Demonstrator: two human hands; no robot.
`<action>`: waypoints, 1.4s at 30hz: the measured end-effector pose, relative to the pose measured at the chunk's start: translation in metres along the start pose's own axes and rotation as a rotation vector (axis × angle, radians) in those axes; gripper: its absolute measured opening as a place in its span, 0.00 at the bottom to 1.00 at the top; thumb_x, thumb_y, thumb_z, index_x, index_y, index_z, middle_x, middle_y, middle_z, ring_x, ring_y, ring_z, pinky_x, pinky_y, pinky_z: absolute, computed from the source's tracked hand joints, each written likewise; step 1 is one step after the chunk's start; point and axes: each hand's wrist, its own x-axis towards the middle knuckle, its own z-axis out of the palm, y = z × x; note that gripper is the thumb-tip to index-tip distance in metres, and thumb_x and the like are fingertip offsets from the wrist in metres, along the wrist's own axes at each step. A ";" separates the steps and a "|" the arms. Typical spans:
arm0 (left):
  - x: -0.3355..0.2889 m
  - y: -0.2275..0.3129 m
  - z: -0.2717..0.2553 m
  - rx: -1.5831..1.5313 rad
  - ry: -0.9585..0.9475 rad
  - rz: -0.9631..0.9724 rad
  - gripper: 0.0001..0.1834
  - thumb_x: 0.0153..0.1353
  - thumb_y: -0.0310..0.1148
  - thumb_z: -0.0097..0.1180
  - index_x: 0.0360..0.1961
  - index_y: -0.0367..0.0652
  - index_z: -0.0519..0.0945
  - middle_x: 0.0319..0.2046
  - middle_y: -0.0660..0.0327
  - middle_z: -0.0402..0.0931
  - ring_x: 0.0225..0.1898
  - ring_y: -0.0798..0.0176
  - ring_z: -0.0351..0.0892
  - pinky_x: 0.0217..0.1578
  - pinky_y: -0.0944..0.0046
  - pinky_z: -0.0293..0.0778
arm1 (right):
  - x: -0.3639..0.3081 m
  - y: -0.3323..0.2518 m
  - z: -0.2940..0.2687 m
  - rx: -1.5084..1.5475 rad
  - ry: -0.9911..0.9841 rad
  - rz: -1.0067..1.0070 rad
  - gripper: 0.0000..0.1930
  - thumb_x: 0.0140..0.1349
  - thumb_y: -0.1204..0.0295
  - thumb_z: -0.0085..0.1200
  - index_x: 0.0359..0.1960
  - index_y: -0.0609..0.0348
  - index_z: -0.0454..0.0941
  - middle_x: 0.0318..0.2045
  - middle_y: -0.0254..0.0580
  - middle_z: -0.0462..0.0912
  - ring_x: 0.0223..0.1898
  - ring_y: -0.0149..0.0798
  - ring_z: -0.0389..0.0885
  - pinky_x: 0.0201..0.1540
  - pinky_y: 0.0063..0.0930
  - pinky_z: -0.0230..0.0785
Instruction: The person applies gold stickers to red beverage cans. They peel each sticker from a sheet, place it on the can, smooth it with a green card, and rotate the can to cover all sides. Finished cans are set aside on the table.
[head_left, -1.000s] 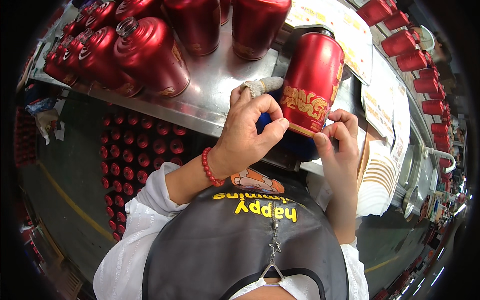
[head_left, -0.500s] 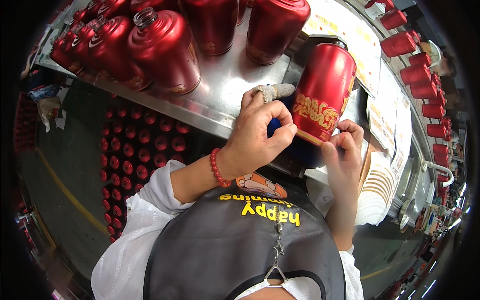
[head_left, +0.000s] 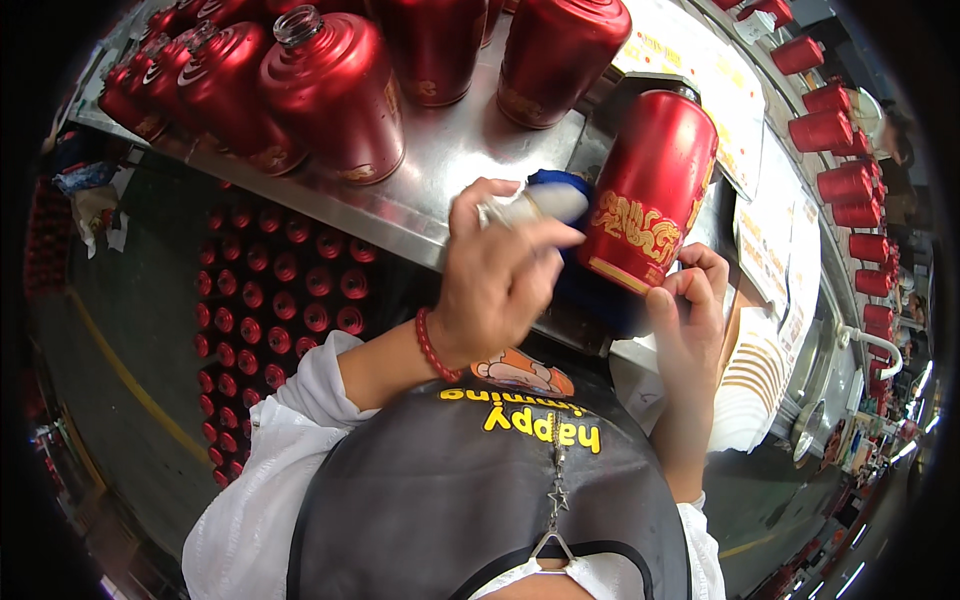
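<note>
Red bottle: lying over blue padding, right side, neck far.
Handling: likely stiff, slippery, breakable; best cupped around its body.
Left hand: loosely open beside the base.
Right hand: curled at base edge; grip unclear.

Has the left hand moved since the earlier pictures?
Yes: judged against the metal table, the left hand has shifted slightly left and downward in the picture, away from the gold-patterned red bottle.

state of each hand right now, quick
Left hand: loosely open, blurred, beside the red bottle; no grip on it shows.
Right hand: fingers bent, thumb at the bottle's bottom edge; whether it grips cannot be told.
</note>
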 end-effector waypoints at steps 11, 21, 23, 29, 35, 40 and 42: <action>-0.029 -0.012 0.006 0.080 -0.127 0.145 0.21 0.61 0.24 0.58 0.57 0.43 0.83 0.51 0.59 0.85 0.58 0.57 0.74 0.73 0.45 0.48 | -0.001 0.001 -0.002 0.032 -0.025 0.013 0.15 0.68 0.62 0.60 0.31 0.62 0.74 0.47 0.51 0.69 0.56 0.46 0.67 0.57 0.35 0.62; 0.002 -0.002 0.013 0.367 -0.089 0.660 0.17 0.58 0.37 0.64 0.50 0.64 0.86 0.44 0.78 0.86 0.59 0.69 0.69 0.72 0.47 0.50 | -0.009 0.023 -0.018 0.322 -0.120 0.020 0.17 0.74 0.59 0.52 0.35 0.63 0.77 0.50 0.47 0.69 0.56 0.42 0.66 0.57 0.29 0.62; 0.009 0.000 0.016 0.371 -0.117 0.735 0.17 0.59 0.37 0.64 0.51 0.65 0.85 0.44 0.77 0.85 0.59 0.69 0.69 0.72 0.47 0.49 | -0.011 0.026 -0.019 0.348 -0.134 0.024 0.16 0.71 0.60 0.57 0.36 0.62 0.77 0.51 0.47 0.68 0.56 0.41 0.66 0.58 0.29 0.62; 0.022 0.013 0.030 0.232 -0.229 0.578 0.21 0.55 0.32 0.67 0.52 0.57 0.83 0.53 0.68 0.80 0.60 0.56 0.68 0.73 0.40 0.50 | -0.010 0.033 -0.025 0.312 -0.199 0.048 0.12 0.62 0.68 0.66 0.35 0.61 0.76 0.53 0.46 0.67 0.56 0.42 0.68 0.59 0.31 0.63; 0.020 0.000 0.022 0.271 -0.222 0.850 0.12 0.55 0.35 0.66 0.40 0.65 0.84 0.50 0.69 0.81 0.59 0.62 0.68 0.71 0.44 0.55 | -0.009 0.041 -0.037 0.354 -0.275 0.004 0.09 0.65 0.70 0.62 0.34 0.61 0.75 0.51 0.45 0.68 0.53 0.40 0.69 0.55 0.29 0.65; 0.033 0.011 0.033 0.336 -0.320 0.925 0.12 0.63 0.38 0.57 0.48 0.61 0.80 0.51 0.70 0.80 0.62 0.61 0.68 0.73 0.46 0.50 | -0.013 0.046 -0.041 0.399 -0.307 0.026 0.10 0.68 0.70 0.59 0.34 0.62 0.74 0.49 0.44 0.68 0.50 0.39 0.68 0.53 0.28 0.65; 0.035 0.013 0.042 0.336 -0.314 0.790 0.15 0.63 0.40 0.58 0.52 0.59 0.80 0.53 0.70 0.79 0.64 0.58 0.67 0.74 0.44 0.47 | -0.014 0.045 -0.042 0.395 -0.319 0.015 0.10 0.69 0.69 0.58 0.34 0.62 0.74 0.49 0.43 0.68 0.49 0.38 0.68 0.53 0.28 0.65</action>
